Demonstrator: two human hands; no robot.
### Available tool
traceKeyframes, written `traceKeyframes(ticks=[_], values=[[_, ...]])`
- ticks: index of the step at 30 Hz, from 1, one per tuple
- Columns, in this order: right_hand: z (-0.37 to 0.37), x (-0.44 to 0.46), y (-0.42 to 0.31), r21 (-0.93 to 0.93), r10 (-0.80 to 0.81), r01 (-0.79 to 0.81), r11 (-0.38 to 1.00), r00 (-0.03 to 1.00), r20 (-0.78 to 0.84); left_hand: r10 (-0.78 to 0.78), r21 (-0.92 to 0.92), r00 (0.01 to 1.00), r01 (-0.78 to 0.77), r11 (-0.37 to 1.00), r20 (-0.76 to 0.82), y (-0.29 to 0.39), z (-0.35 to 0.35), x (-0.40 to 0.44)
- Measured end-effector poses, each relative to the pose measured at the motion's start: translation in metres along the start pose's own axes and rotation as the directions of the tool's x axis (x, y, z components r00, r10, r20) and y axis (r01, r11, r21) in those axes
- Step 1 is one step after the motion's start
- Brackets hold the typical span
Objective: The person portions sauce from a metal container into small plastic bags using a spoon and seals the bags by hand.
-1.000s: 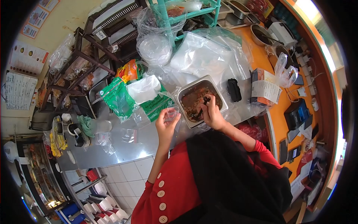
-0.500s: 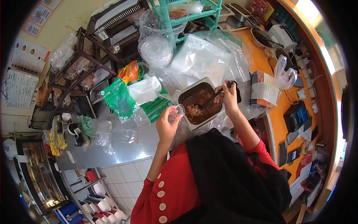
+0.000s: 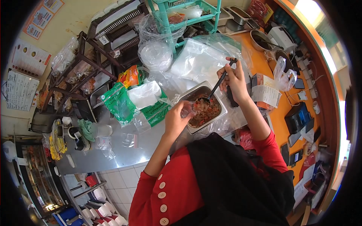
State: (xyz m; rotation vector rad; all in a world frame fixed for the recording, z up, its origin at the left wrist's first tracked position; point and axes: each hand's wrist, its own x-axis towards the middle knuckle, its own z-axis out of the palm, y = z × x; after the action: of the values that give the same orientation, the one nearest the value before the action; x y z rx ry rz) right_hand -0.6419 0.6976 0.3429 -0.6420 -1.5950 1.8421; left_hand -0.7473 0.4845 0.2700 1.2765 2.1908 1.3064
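The person has one black spoon [image 3: 215, 89] in the right fingers [image 3: 229, 71] and one small clear cup [image 3: 186, 109] in the left fingers [image 3: 178, 108]. One metal pan [image 3: 226, 111] sits beneath both sets of fingers, one white stack [image 3: 144, 94] left of them, five buttons [image 3: 162, 194] nearer the body.

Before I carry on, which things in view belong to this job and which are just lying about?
In use, it seems:
black spoon, right hand
clear plastic container, left hand
metal food pan with chopped food

Apparently lying about:
green printed packet
orange packet
printed paper
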Motion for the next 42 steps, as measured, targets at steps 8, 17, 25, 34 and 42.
traceKeyframes(ticks=[8, 17, 25, 34, 42], values=[[0.022, -0.047, -0.007, -0.302, -0.513, 0.654, 0.694, 0.743, 0.431, -0.206, -0.467, 0.967, 0.254, 0.847, 0.152, -0.011, 0.032, 0.003], [0.001, -0.065, -0.002, -0.023, -0.803, 0.915, 0.403, 0.366, 0.471, -0.153, -0.749, 0.983, 0.179, 0.638, 0.104, 0.004, 0.030, 0.009], [-0.006, -0.074, 0.003, -0.182, -0.865, 0.893, 0.411, 0.445, 0.230, -0.172, -0.691, 0.984, 0.155, 0.706, 0.045, 0.012, 0.024, 0.011], [-0.006, -0.053, -0.005, 0.006, -0.535, 0.563, 0.826, 0.788, -0.303, -0.057, -0.460, 0.989, -0.014, 0.888, -0.139, 0.008, 0.013, 0.006], [-0.010, -0.070, 0.083, -0.638, -0.122, -0.010, 0.770, 0.979, -0.162, -0.037, -0.321, 0.950, -0.067, 0.945, -0.309, 0.015, -0.004, -0.010]])
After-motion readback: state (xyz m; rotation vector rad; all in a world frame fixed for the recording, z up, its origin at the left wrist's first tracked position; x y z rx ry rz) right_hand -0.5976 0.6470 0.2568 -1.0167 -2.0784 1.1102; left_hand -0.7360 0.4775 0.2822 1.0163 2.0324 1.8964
